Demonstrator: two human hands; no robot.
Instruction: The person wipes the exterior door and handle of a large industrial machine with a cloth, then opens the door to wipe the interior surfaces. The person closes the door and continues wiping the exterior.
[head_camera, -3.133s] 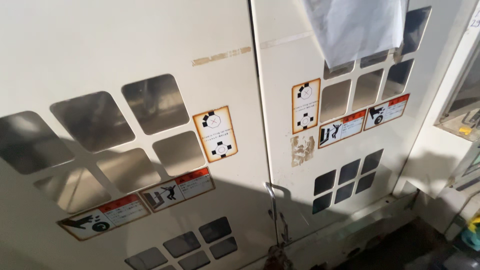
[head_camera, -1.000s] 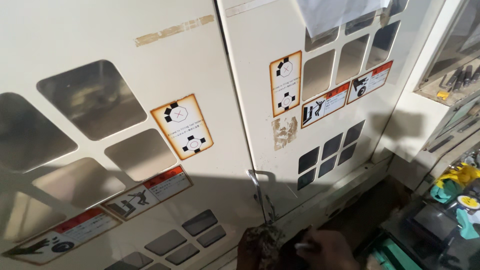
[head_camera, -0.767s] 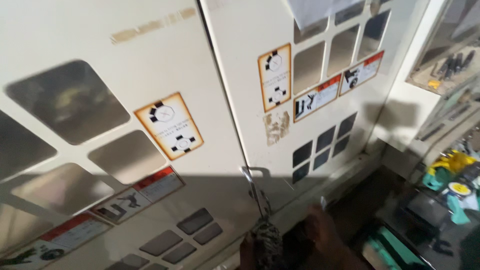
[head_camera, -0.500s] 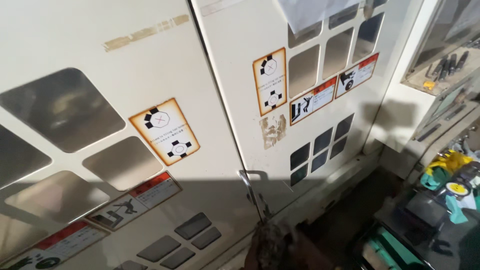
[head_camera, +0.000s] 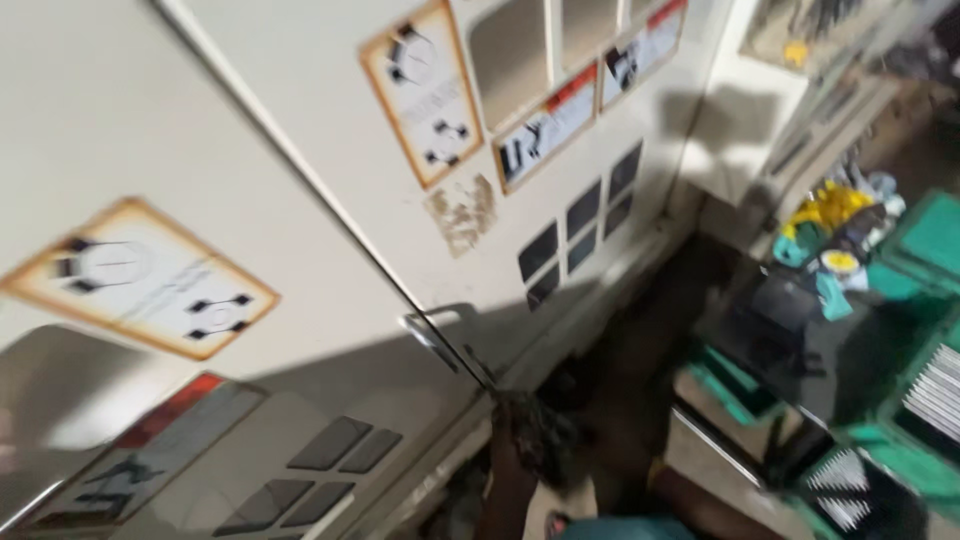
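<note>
Left to right: cream machine cabinet doors (head_camera: 150, 130) with orange-bordered warning labels (head_camera: 140, 280); a metal door handle (head_camera: 440, 325) at the seam; below it, in shadow, one hand (head_camera: 530, 440) gripping a dark rag-like bundle (head_camera: 545, 430), which hand cannot be told. The other is out of view. Green crates (head_camera: 900, 400) stand at right. The step appears to be an approach to the handle; next calls for a steady reach upward.

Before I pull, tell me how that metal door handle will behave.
The metal handle looks like a rigid bar fixed to the cream door, so it should not flex. The door is large, likely heavy. Bare metal may feel slick.
</note>
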